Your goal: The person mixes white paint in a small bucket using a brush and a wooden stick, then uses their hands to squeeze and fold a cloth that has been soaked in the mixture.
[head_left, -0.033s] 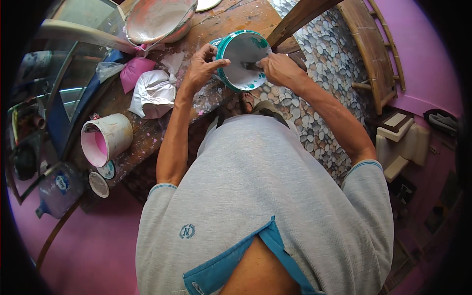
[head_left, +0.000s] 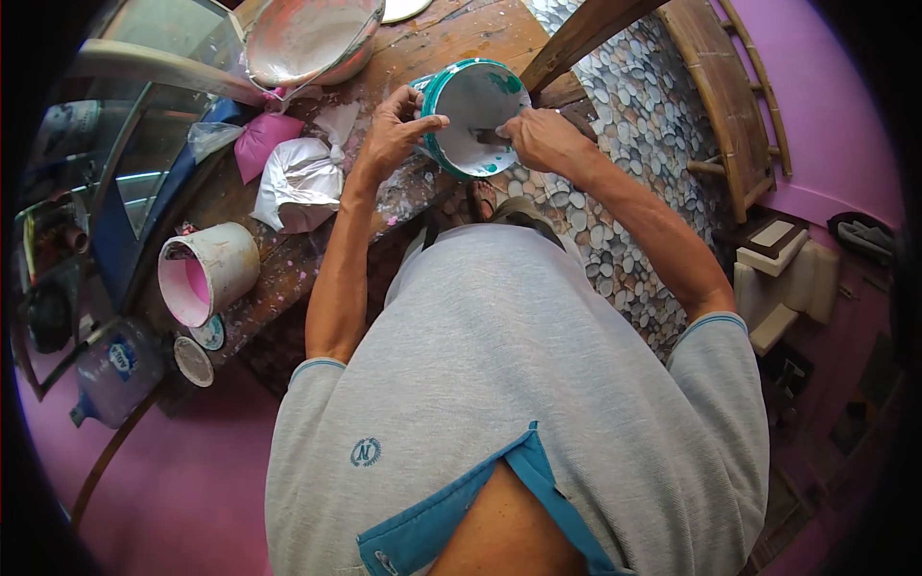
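Left hand (head_left: 389, 134) clamped on the green-rimmed bucket (head_left: 465, 94) at its 9 o'clock, thumb over the rim, fingers along the outside. Right hand (head_left: 545, 140) at the bucket's 3 o'clock, closed around a flat tool (head_left: 491, 136), tool's exposed end inside the bucket; grip end hidden by the hand. Bucket at 12 o'clock in view, mouth tilted toward the wearer, whitish coating inside, by the paint-spotted wooden desk (head_left: 451, 40); can't tell if it rests on it. From bucket: reddish basin (head_left: 312, 43) with pale contents at 10 o'clock, pink bag (head_left: 266, 146) at 9, silvery-white bag (head_left: 300, 182) between 8 and 9, white tub (head_left: 231, 264), pink inside, at 8. Pebble-patterned floor (head_left: 639, 125) at 3.
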